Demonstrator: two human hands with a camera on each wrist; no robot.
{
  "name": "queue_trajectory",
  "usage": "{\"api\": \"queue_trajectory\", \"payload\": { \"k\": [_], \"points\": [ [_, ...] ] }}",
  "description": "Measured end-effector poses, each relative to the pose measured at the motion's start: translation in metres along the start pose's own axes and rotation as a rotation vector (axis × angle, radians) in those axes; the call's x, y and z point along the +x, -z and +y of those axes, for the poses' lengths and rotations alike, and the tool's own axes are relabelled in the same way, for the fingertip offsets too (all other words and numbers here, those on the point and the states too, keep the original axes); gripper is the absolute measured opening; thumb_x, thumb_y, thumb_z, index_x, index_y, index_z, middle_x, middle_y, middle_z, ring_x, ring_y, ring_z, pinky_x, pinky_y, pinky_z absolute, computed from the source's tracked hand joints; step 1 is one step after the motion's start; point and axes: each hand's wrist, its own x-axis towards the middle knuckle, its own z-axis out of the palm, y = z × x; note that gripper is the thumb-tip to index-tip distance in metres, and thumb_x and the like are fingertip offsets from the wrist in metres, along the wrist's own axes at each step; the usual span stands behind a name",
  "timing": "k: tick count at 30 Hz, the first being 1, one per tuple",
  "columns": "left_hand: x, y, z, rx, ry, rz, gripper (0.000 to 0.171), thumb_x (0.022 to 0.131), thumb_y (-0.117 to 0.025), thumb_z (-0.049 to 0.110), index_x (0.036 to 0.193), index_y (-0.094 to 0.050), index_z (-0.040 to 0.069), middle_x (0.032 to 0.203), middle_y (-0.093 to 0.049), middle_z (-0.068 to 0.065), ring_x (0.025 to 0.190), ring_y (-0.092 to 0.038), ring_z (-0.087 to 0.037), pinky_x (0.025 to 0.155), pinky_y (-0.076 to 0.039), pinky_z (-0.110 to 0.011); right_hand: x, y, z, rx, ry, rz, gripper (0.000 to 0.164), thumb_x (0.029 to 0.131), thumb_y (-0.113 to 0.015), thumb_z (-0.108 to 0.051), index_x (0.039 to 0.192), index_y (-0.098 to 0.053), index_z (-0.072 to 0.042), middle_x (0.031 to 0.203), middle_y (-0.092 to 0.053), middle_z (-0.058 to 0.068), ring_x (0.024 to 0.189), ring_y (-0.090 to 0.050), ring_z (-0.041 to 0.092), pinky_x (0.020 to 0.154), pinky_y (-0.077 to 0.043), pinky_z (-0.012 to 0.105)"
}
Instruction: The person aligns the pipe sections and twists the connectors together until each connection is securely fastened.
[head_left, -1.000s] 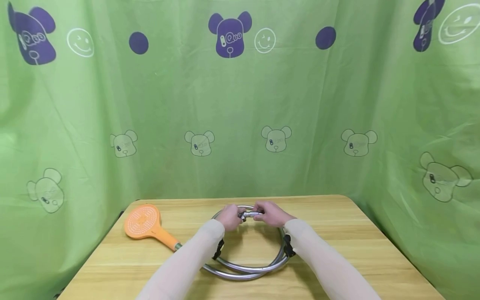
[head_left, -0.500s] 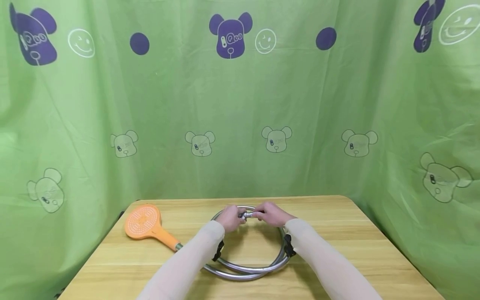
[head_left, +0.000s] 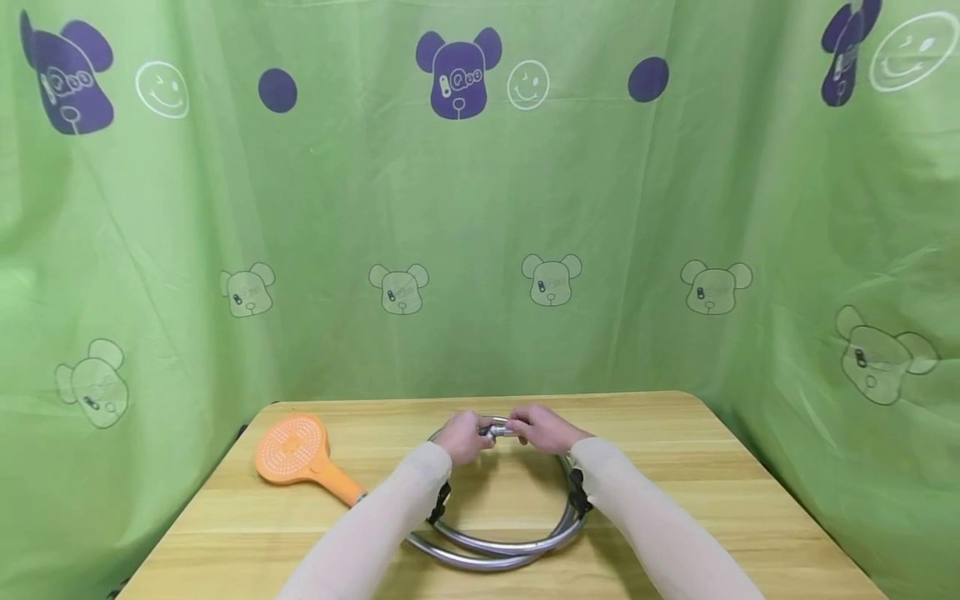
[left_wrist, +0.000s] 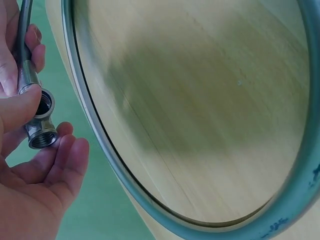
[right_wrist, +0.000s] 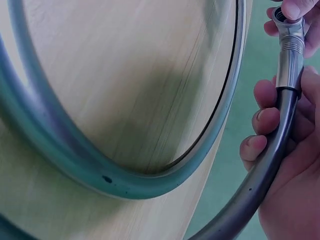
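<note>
In the left wrist view, my left hand (left_wrist: 37, 185) pinches a silver tee fitting (left_wrist: 42, 131) with threaded openings between thumb and fingers. My right hand (right_wrist: 295, 150) curls its fingers round the end of a silver shower hose (right_wrist: 250, 200), just behind its metal end nut (right_wrist: 290, 67). That nut meets the tee fitting; how deeply it is engaged cannot be seen. Both hands are close together near the table's far edge in the head view. An orange shower head (head_left: 292, 448) lies face up at the left, with the other end of the hose at its handle.
The hose (head_left: 487, 562) lies in a large loop on the wooden table (head_left: 705, 500), beneath and between the forearms. Green printed curtains (head_left: 480, 333) stand close behind the table and along both sides. A black band sits at each wrist.
My right fingers have shifted their grip along the hose end beside the fitting. The shower head and the near side of the hose loop have slid slightly. My left hand stays on the fitting.
</note>
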Motion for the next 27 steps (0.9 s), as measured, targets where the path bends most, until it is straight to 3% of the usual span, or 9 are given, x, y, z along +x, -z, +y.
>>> {"api": "queue_trajectory", "payload": {
  "k": [5,9,13,22,27],
  "points": [
    [0.0015,-0.0021,-0.0003,0.011,-0.004,0.003,0.038,0.091,-0.074,0.015,0.128,-0.07,0.017,0.082,-0.065,0.002,0.059,-0.048,-0.01,0.053,-0.043,-0.025,-0.0001,-0.0004,-0.0009,0.002,-0.019,-0.003,0.029,0.104,-0.056,-0.025,0.091,-0.07,-0.003,0.072,-0.064,0.005,0.058,-0.046,0.009,0.053,-0.039,0.024],
    [0.0014,-0.0014,-0.0005,0.005,0.004,0.003,0.036,0.091,-0.073,0.015,0.126,-0.071,0.016,0.08,-0.064,0.002,0.062,-0.049,-0.011,0.055,-0.044,-0.025,-0.001,0.0005,-0.0032,0.029,-0.011,0.002,0.016,0.094,-0.069,-0.021,0.096,-0.067,-0.006,0.077,-0.062,0.004,0.066,-0.051,0.013,0.059,-0.045,0.028],
    [0.0015,0.0001,-0.0004,0.021,-0.019,0.018,0.028,0.09,-0.073,0.016,0.118,-0.074,0.016,0.078,-0.063,0.003,0.066,-0.052,-0.012,0.06,-0.046,-0.026,-0.0013,0.0013,-0.0029,0.022,0.012,0.023,0.018,0.087,-0.075,-0.012,0.097,-0.061,-0.008,0.082,-0.061,0.002,0.074,-0.055,0.015,0.068,-0.048,0.032],
    [0.0013,-0.0002,-0.0046,0.011,0.006,0.016,0.033,0.09,-0.073,0.017,0.123,-0.073,0.017,0.081,-0.065,0.003,0.064,-0.051,-0.012,0.057,-0.046,-0.025,0.0034,0.0013,-0.0005,-0.015,0.072,0.006,0.005,0.092,-0.072,-0.017,0.093,-0.07,-0.012,0.082,-0.064,-0.002,0.074,-0.054,0.012,0.066,-0.047,0.027],
    [0.0008,0.0012,-0.0054,-0.007,0.028,0.006,0.037,0.091,-0.073,0.017,0.128,-0.07,0.017,0.086,-0.067,0.002,0.063,-0.051,-0.011,0.056,-0.045,-0.026,0.0038,0.0042,-0.0037,-0.05,0.063,0.001,0.012,0.096,-0.068,-0.019,0.095,-0.076,-0.01,0.085,-0.065,0.0,0.075,-0.052,0.012,0.065,-0.044,0.026]
  ]
}}
